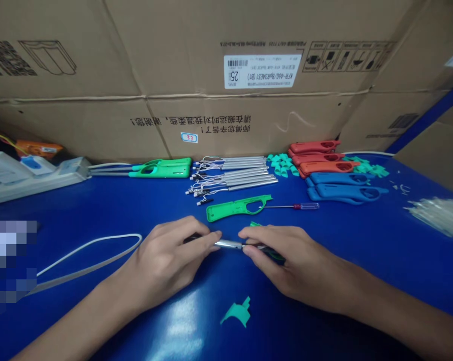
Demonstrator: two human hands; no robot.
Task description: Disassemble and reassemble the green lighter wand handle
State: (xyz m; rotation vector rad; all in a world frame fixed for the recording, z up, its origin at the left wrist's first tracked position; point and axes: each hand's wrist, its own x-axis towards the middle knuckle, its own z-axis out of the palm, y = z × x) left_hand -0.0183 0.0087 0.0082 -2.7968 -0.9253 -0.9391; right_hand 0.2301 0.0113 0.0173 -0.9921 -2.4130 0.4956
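My left hand (pixel 177 255) is closed round a silver metal tube (pixel 228 244), with a dark part showing behind the fingers. At the tube's right end, my right hand (pixel 290 255) pinches with thumb and fingers; a dark piece and a bit of green plastic (pixel 255 224) show around it, mostly hidden. Just beyond lies a green lighter shell half (pixel 226 209), hollow side up. A screwdriver (pixel 305 206) has its shaft reaching to the shell's ring. Nearer me rests a loose teal plastic piece (pixel 238 313), apart from both hands.
Wired metal tubes (pixel 249 176) lie in rows behind. Green lighters (pixel 169 168), red shells (pixel 316 158), blue shells (pixel 342 191) and teal pieces (pixel 284 164) line the cardboard wall (pixel 196 70). A power strip (pixel 41 175) and white cable (pixel 98 240) are left; clear sticks (pixel 440 214) lie right.
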